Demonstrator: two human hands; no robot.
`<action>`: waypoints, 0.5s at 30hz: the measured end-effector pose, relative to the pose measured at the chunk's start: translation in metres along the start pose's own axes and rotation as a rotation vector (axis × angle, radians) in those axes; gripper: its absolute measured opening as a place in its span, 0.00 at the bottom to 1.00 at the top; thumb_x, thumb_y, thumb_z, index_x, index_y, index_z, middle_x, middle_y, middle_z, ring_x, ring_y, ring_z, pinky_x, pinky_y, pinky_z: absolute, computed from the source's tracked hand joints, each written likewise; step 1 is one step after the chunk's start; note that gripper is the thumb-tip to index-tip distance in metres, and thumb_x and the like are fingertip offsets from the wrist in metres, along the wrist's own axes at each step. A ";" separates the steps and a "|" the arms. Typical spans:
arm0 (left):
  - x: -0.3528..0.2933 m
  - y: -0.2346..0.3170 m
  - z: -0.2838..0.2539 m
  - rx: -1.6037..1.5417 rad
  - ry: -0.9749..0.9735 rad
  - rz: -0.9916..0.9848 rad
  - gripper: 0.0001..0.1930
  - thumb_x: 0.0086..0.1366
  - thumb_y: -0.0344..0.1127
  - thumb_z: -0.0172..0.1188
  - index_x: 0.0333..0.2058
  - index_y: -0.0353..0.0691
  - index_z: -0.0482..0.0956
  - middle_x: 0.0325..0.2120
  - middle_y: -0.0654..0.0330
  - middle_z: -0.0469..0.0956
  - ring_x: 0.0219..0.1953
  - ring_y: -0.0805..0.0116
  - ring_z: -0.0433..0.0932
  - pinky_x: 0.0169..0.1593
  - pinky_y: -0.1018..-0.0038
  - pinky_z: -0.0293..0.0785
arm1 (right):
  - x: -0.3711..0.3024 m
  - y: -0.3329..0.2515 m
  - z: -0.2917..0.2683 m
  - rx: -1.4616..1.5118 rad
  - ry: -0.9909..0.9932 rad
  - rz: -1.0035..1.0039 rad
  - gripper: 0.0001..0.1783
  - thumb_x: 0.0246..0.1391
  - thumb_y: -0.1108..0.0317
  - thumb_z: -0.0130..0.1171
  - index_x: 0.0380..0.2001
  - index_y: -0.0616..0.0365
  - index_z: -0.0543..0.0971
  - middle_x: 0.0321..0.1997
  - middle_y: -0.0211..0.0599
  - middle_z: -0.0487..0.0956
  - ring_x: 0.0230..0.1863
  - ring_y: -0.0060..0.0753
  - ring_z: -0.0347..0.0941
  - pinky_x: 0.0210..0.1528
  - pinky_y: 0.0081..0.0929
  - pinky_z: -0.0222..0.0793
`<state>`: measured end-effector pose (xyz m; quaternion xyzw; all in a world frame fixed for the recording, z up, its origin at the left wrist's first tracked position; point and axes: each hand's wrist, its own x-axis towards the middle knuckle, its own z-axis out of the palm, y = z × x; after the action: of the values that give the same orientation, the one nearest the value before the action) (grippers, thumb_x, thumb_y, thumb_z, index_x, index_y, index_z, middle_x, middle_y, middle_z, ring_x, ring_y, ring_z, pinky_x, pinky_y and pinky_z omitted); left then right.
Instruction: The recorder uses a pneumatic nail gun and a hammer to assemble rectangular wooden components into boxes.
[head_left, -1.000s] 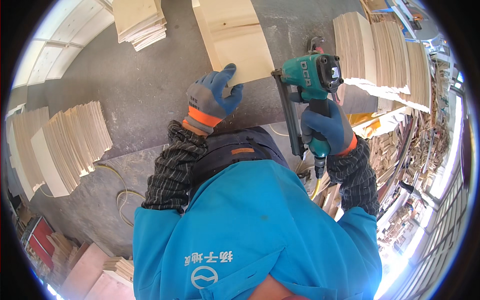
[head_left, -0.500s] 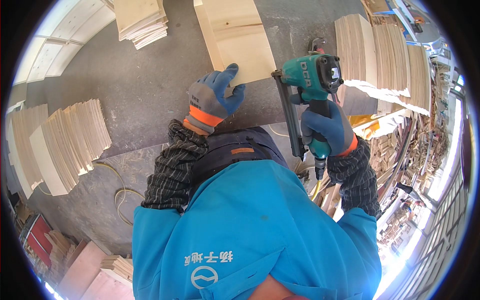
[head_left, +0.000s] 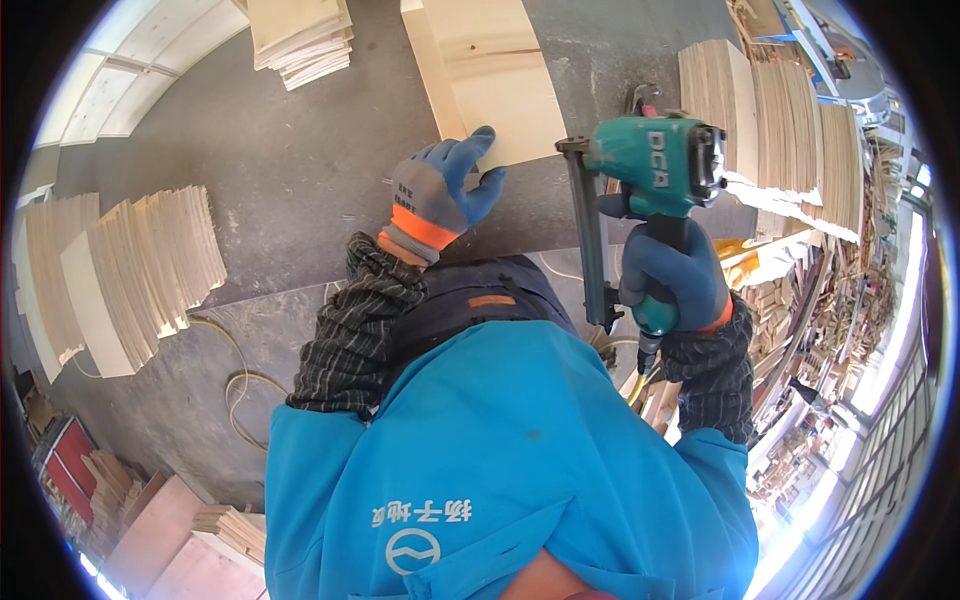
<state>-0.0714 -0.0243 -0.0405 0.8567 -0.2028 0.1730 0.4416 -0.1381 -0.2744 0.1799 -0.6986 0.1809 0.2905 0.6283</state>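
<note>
In the head view, the right hand [head_left: 680, 275] is wrapped around the handle of the nailer [head_left: 655, 165], its forefinger up near the trigger; whether it presses there I cannot tell. The nailer's nose shows just beside the near right corner of the board [head_left: 515, 105], though its height above the table [head_left: 310, 150] is unclear. The left hand [head_left: 438, 188] is part open, thumb and forefinger spread, with the forefinger over the board's near left corner; how firmly it bears down cannot be told. The board lies on the table ahead of the person, with a narrow strip [head_left: 428, 85] along its left side. Stacks of boards stand at the left [head_left: 155, 270] and right [head_left: 715, 115].

If the left hand's touch is as light as it looks, a knock from the nailer could turn the board out of line with the strip. A squeeze on the trigger with the nose off square could send a fastener out through the edge, or toward the left fingers. The yellow hose [head_left: 637, 388] below the handle could drag the nailer aside if it snags.
</note>
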 end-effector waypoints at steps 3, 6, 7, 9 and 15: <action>0.002 -0.002 -0.002 -0.053 -0.009 0.007 0.20 0.60 0.36 0.79 0.50 0.41 0.87 0.43 0.53 0.90 0.38 0.54 0.90 0.42 0.64 0.86 | 0.006 0.001 0.015 -0.042 0.001 0.070 0.30 0.63 0.65 0.62 0.64 0.71 0.76 0.26 0.34 0.80 0.23 0.25 0.78 0.29 0.26 0.75; 0.001 -0.004 -0.004 -0.135 -0.014 -0.012 0.20 0.60 0.37 0.78 0.51 0.40 0.87 0.46 0.52 0.90 0.40 0.55 0.90 0.44 0.66 0.87 | 0.014 0.005 0.023 -0.009 -0.082 0.076 0.29 0.63 0.63 0.63 0.64 0.68 0.78 0.27 0.33 0.80 0.24 0.23 0.78 0.29 0.26 0.75; 0.001 -0.004 -0.005 -0.128 -0.033 -0.021 0.21 0.61 0.36 0.78 0.52 0.40 0.87 0.46 0.52 0.90 0.41 0.56 0.90 0.45 0.66 0.87 | 0.016 0.005 0.026 -0.035 -0.072 0.079 0.29 0.63 0.62 0.63 0.64 0.66 0.78 0.27 0.32 0.79 0.25 0.22 0.78 0.29 0.25 0.74; 0.000 -0.004 -0.005 -0.120 -0.047 -0.034 0.21 0.61 0.36 0.78 0.53 0.39 0.87 0.47 0.52 0.90 0.41 0.56 0.91 0.46 0.66 0.87 | 0.021 0.005 0.030 -0.052 -0.088 0.076 0.29 0.63 0.62 0.63 0.64 0.66 0.78 0.27 0.31 0.79 0.25 0.22 0.78 0.29 0.25 0.74; -0.001 -0.006 -0.008 -0.159 -0.025 -0.048 0.22 0.61 0.40 0.76 0.54 0.46 0.87 0.44 0.56 0.91 0.41 0.55 0.90 0.45 0.62 0.85 | 0.029 0.003 0.038 -0.104 -0.107 0.083 0.29 0.63 0.62 0.63 0.65 0.64 0.78 0.27 0.30 0.80 0.25 0.21 0.78 0.30 0.24 0.74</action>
<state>-0.0707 -0.0147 -0.0407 0.8256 -0.2005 0.1351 0.5098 -0.1248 -0.2346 0.1579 -0.7057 0.1606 0.3623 0.5873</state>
